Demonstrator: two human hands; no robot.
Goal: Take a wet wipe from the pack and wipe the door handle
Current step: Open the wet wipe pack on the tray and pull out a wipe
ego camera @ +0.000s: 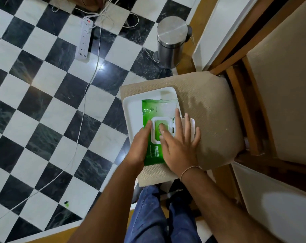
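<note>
A green wet wipe pack (153,109) lies on a white tray (133,109) that rests on a beige chair seat (210,106). The pack's white flip lid (192,127) is swung open to the right. My left hand (140,146) grips the pack's left edge, thumb at the lid frame. My right hand (178,146) lies spread over the pack, its index finger and thumb touching the green dispensing opening (163,126). No wipe shows outside the pack. No door handle is in view.
The chair has a wooden frame (250,109) on the right. A steel pedal bin (171,41) stands on the black and white tiled floor behind the chair. A white power strip (84,41) and cables lie on the floor to the left.
</note>
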